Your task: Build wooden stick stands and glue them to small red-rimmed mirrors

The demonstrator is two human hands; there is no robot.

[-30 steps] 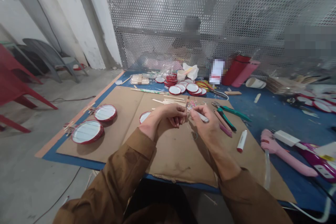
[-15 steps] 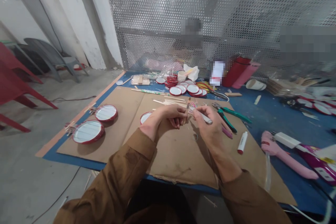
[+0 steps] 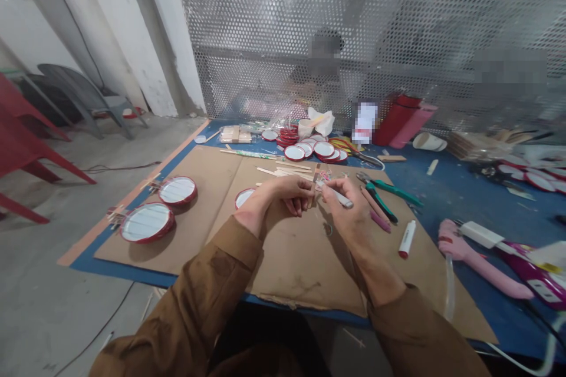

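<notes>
Your right hand [image 3: 347, 203] has its grip closed around a slim white tool [image 3: 342, 198], thumb and fingers pressed on its sides, its far end pointing toward your other hand. Your left hand [image 3: 297, 193] has its grip drawn in, fingertips pinched together; it seems to have a small thin piece there, but the view is too small to be sure. The two hands are close together, just above the cardboard [image 3: 287, 259] that lies on the blue bench [image 3: 446, 191].

Beyond your left hand, loose wooden sticks [image 3: 292, 169] lie in a small heap, with a green-and-white patterned straw [image 3: 250, 154] behind them. One red-rimmed disc [image 3: 243, 198] is partly hidden by your left forearm. Two larger round red-rimmed pieces [image 3: 148, 222] sit near the left side of the cardboard, each with sticks at its left side. Farther back is a pile of red-rimmed lids [image 3: 324, 149].

To the right of your right hand are the green-handled pliers [image 3: 384, 200], lying open, then a white marker with a red end [image 3: 407, 239]. A pink glue gun [image 3: 481, 265] rests farther right, well apart from your hands.
</notes>
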